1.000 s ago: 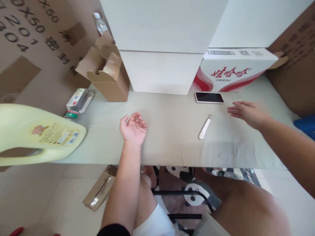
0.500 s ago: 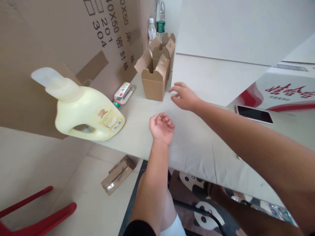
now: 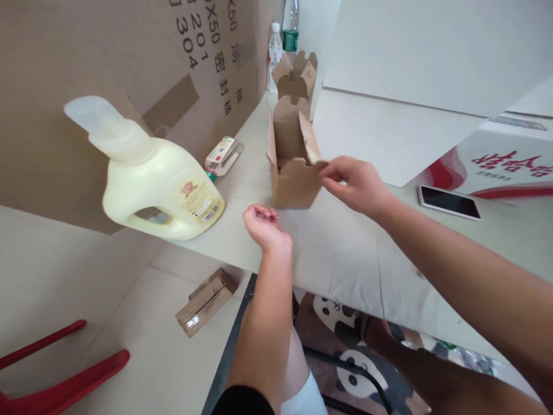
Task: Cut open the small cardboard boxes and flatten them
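in the head view, the nearer carton point(image 3: 294, 187) has come forward over the last half second: it stood close against the farther carton point(image 3: 296, 86) and now sits nearer the front edge of the tabletop point(image 3: 341, 239), upright, its top flaps open. the right grip point(image 3: 352, 183) has gone from hovering beside it to contact, thumb and fingers pinched together on its near right corner, by the upper rim. so this carton looks to be the piece in hand, steered by that one corner only. the left grip point(image 3: 265, 226) lies palm up just in front of the carton's near left side, fingers loosely curled, with nothing in it; whether it touches the carton is hard to tell.

around them, the yellow jug point(image 3: 166, 190) stands at the tabletop's left end, and a small bottle point(image 3: 224, 157) lies on its side between jug and carton, probably the nearest snag on that side. the white box point(image 3: 371, 138) rises just to the right and seems to limit room there. the phone point(image 3: 449, 203) lies well apart, beyond the right forearm. two upright bottles, one with a green label point(image 3: 291, 40), stand behind the farther carton.
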Demonstrator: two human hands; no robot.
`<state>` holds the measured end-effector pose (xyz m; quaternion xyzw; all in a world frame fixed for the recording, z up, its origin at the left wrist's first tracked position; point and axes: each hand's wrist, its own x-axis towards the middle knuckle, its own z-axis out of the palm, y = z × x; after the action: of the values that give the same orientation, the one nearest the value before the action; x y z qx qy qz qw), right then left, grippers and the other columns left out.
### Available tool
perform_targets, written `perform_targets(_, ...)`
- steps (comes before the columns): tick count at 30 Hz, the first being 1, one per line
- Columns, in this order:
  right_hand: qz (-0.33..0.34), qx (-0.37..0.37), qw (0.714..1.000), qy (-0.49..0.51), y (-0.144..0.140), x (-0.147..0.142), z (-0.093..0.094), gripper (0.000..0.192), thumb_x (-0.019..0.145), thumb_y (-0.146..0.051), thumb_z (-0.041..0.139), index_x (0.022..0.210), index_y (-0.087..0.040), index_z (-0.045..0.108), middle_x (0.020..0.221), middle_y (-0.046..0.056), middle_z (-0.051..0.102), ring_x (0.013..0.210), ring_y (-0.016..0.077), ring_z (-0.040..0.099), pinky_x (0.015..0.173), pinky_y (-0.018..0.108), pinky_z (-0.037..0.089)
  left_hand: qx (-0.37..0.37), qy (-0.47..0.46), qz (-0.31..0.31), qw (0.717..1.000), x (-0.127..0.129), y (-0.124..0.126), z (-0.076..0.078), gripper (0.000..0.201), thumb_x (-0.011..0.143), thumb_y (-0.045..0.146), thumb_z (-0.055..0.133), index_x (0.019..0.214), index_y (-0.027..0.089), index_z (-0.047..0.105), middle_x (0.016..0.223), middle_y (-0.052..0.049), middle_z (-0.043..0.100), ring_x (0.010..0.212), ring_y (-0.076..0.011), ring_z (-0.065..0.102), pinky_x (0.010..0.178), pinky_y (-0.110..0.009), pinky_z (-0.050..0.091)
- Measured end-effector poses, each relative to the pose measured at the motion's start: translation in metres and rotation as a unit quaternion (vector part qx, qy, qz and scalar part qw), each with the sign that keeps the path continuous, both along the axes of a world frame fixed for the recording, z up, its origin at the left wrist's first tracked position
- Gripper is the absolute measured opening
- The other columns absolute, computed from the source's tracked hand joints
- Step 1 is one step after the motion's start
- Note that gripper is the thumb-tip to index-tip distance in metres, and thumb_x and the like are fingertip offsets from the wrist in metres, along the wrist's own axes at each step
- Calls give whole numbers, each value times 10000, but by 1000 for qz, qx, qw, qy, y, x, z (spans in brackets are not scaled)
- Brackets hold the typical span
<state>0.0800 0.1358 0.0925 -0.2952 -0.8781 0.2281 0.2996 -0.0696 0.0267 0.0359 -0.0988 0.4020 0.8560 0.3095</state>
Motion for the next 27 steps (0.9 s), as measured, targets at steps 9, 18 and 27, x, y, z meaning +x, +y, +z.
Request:
perform_targets(9, -34, 138, 989, 51, -108, 179, 11, 221, 832, -124, 627, 954, -307, 649, 834, 24, 703, 687, 188, 686, 555, 313, 531, 108, 216, -96, 966, 29, 2, -3, 306, 939, 395, 436, 856, 232, 681, 941, -34, 688, 932, -173, 667, 845, -275, 496)
perform_targets(18, -170, 27, 973, 152, -133, 240, -41, 416, 897, -143, 605, 1256, -348, 644, 1398, 96, 679, 876, 247, 761, 575, 355, 564, 117, 377, -224, 891, 85, 11, -5, 486, 858, 660, 571, 800, 214, 755, 887, -88, 683, 958, -259, 669, 966, -379, 530)
perform_targets(27, -254, -15, 940, 228, -128, 240, -74, 696, 893, -323, 722, 1501, -446, 405, 1594, 67, 435, 1142, 257, 657, 964, 468, 570, 45, 448, -262, 854, 107, 16, -21, 318, 743, 501, 837, 872, 228, 741, 881, -36, 640, 853, -194, 619, 836, -286, 514)
